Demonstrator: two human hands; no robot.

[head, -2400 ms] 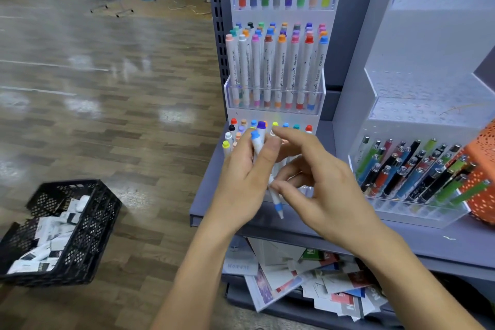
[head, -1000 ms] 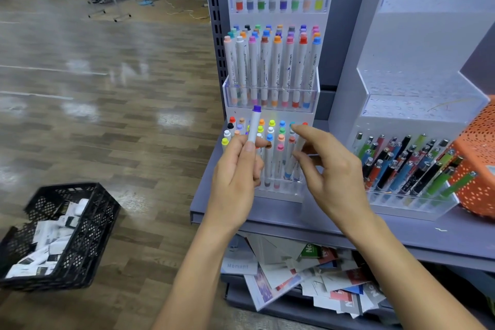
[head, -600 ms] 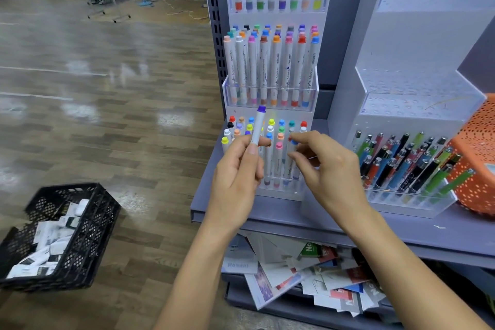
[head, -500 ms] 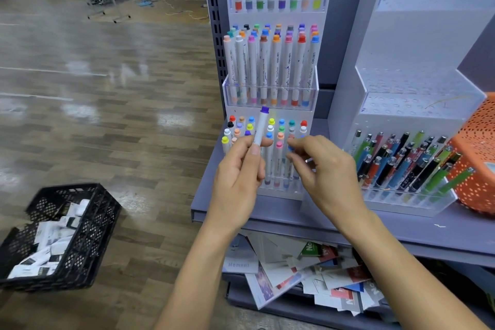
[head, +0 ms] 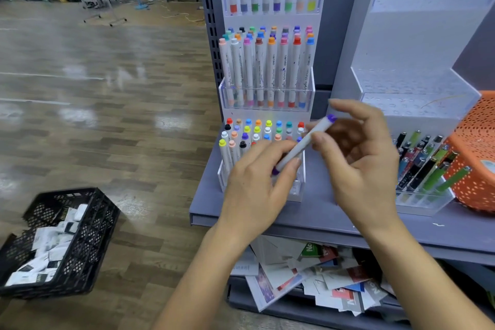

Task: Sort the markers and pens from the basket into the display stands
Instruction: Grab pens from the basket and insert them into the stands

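Mid-task, one marker in hand. The purple marker (head: 305,142) is tilted in the air in front of the marker stand (head: 267,112), cap end up to the right, not yet in any slot. The left hand (head: 257,182) pinches its lower end between thumb and fingertips. The right hand (head: 359,163) holds the upper half, thumb against the barrel, fingers curled behind, index finger raised above the cap.

Done so far, judging by fill: the marker stand is packed on all three tiers that show. The bottom tier, just behind the hands, is dense with coloured caps; any free slot there is hidden by the hands. The pen stand (head: 417,35) to the right has pens (head: 423,163) only in its lowest front tier. Its upper stepped tiers show bare holes.

Left: seat this purple marker, probably in the bottom tier, then the rest of the stock. The orange basket (head: 476,169) sits on the shelf (head: 321,211), touching the pen stand's right end. Its contents are out of view, so the remaining count cannot be told. With those upper pen tiers bare, I judge a good share of pens remains.

A black crate (head: 61,238) of white packets sits on the floor, well apart. Loose papers (head: 321,276) lie under the shelf.
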